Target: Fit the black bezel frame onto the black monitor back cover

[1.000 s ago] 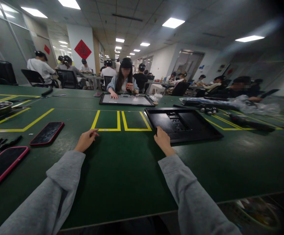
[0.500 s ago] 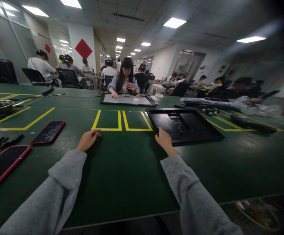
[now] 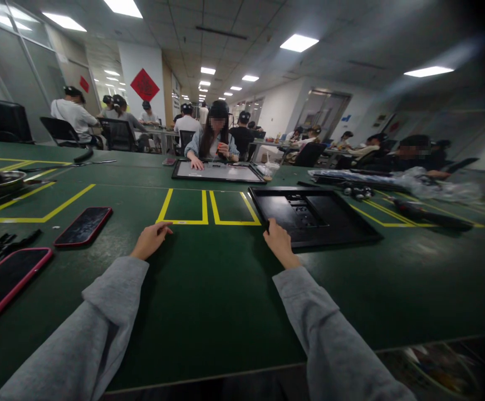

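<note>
Okay, our right hand (image 3: 278, 243) is nearer, curled at the left edge of the black panel (image 3: 337, 218), grip unclear; it lies flat to our right, long axis left-right, our left hand (image 3: 150, 241) loosely bent, seemingly empty, well apart.

A metal bowl (image 3: 5, 187) sits beyond a red-edged phone (image 3: 83, 227) and another phone (image 3: 10, 287)

The frame (image 3: 346, 220) is black, the table (image 3: 217, 301) green.
</note>
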A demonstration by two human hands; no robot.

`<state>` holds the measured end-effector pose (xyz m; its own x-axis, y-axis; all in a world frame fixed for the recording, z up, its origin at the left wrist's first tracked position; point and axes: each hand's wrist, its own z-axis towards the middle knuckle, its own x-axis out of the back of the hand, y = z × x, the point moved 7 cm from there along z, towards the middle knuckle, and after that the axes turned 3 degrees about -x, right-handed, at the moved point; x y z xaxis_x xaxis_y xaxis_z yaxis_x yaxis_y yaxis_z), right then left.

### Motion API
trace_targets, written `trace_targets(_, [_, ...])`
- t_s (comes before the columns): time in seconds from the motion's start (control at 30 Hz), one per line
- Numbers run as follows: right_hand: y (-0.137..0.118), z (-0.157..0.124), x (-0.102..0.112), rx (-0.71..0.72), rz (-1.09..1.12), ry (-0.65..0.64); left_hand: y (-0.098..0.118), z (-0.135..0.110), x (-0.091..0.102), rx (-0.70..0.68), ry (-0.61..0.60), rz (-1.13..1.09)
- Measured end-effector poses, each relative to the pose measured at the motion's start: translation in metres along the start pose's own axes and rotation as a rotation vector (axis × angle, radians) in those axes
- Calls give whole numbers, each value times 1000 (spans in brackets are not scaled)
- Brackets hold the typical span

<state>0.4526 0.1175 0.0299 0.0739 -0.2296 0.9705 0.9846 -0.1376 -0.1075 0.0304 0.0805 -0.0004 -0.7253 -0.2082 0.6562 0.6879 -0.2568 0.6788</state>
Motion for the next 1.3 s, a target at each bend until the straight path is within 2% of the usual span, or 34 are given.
trace_targets(0.07, [-15,-8,1,25,20,-34,9,-1,-6,-11,-6,-78])
trace_targets(0.17, [-55,-31,0,92,131,-89,35,-7,-29,-43,-64,-216])
trace_targets(0.27, [-107,-65,-1,244,307,-161,64,-16,-58,-28,-138,-384])
trace_targets(0.37, [-147,-99,3,385,400,-181,80,-21,-79,44,-127,-527])
trace_targets(0.47, [-168,-122,10,502,467,-191,87,-19,-86,101,-88,-633])
trace_targets(0.6, [-172,-131,17,541,528,-213,91,-13,-86,147,-42,-704])
trace_targets(0.73, [-164,-126,26,622,556,-130,78,-7,-74,171,82,-730])
trace_targets(0.83, [-144,-110,34,649,513,17,45,-2,-50,232,229,-645])
trace_targets(0.9, [-122,-91,39,571,483,117,19,0,-31,277,275,-581])
trace_targets(0.97, [-96,-71,42,460,404,209,-4,1,-14,292,258,-550])
trace_targets(1.1, [-33,-33,38,151,199,340,-45,1,23,310,311,-456])
trace_targets(1.17, [-3,-17,27,15,147,311,-57,0,40,308,368,-341])
trace_targets(1.2, [9,-9,18,-21,147,257,-61,-2,47,315,387,-273])
trace_targets(1.3, [31,6,-3,-51,205,114,-58,-2,55,272,315,-54])
